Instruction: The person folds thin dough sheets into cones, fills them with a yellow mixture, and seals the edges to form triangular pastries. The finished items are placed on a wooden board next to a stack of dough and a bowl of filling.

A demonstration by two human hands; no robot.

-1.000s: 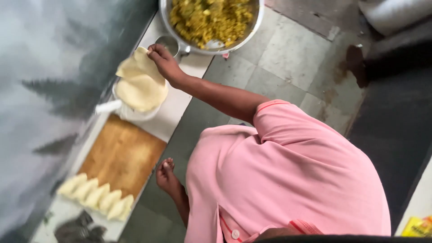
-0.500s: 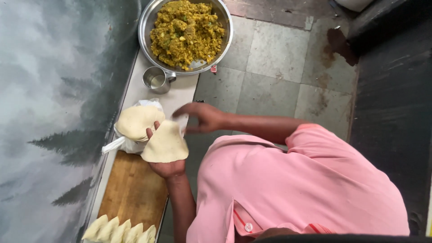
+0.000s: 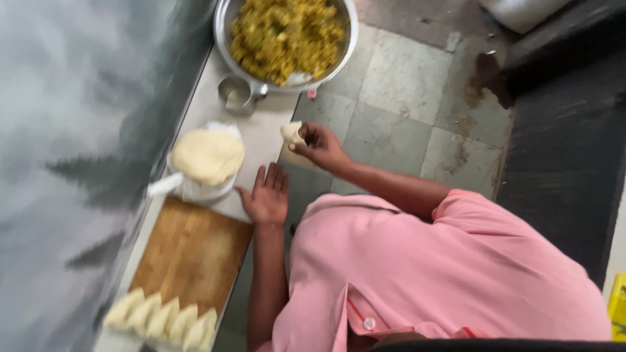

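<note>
One package in view: a yellow box (image 3: 618, 308) sits at the far right edge of the frame, down at about four o'clock, cut off by the border so only a narrow upright strip shows. It looks rectangular, bright yellow, with some darker marking too blurred to make out. No labels, signs or screens show anywhere else.
</note>
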